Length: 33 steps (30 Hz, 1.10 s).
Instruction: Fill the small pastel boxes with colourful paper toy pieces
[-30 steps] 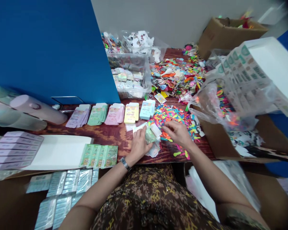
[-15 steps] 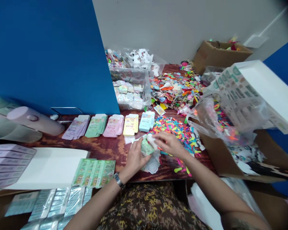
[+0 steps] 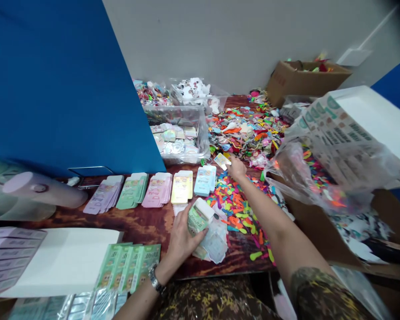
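Note:
My left hand [image 3: 182,238] is closed around a small green carton [image 3: 198,217], whose white top flap stands raised. Under that hand, clear plastic bags [image 3: 215,242] with pale contents lie on the table. My right hand [image 3: 236,169] is stretched forward at the near edge of the mixed trinket pile [image 3: 243,129]. Its fingers are bent together beside a small yellow-and-white card [image 3: 222,161]; whatever they pinch is hidden. Bright balloon-shaped pieces [image 3: 236,204] are spread below my right forearm.
Stacks of flat cartons in purple [image 3: 104,194], green [image 3: 132,191], pink [image 3: 157,190], yellow [image 3: 182,186] and blue [image 3: 205,180] stand in a row. Filled green boxes [image 3: 130,266] rest on a white tray [image 3: 70,253]. A clear bin [image 3: 176,151] stands behind; an open cardboard box [image 3: 313,226] is right.
My right hand has left the green carton and moved forward to the trinket pile. My left hand still holds the carton, now with its flap in plain view. The camera view has tilted slightly.

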Available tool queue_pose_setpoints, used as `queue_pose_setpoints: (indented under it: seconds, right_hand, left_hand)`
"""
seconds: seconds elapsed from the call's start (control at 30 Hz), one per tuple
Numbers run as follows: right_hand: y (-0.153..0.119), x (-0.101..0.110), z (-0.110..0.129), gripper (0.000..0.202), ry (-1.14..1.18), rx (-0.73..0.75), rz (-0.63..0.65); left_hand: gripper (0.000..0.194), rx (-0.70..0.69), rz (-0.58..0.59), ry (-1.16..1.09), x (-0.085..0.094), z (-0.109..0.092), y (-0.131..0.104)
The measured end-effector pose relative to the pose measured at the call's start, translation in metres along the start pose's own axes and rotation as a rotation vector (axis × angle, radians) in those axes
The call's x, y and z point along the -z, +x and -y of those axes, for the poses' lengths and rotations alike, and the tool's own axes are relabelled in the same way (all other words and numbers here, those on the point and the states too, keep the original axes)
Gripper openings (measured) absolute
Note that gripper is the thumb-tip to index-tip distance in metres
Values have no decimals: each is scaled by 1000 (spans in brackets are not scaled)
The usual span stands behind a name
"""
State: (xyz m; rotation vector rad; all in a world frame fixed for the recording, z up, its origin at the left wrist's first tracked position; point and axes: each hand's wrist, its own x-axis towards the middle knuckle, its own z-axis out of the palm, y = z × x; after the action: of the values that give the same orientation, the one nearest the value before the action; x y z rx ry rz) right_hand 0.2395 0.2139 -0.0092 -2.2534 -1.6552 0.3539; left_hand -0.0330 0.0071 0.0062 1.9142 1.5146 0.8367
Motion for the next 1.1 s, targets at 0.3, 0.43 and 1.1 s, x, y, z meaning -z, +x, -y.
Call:
queue_pose_setpoints:
  seconds: [0.3,0.43,1.1]
  right_hand:
    - [-36,69,-1,36,519,410,73]
    - [-73,93,18,26,475,703,244]
    - [-112,104,54,26,179,925,197]
  left_hand:
    - [68,13,-105,128,2,10,24]
    - [73,13,-103,181,3,7,29]
    - [76,3,-96,222,9,7,26]
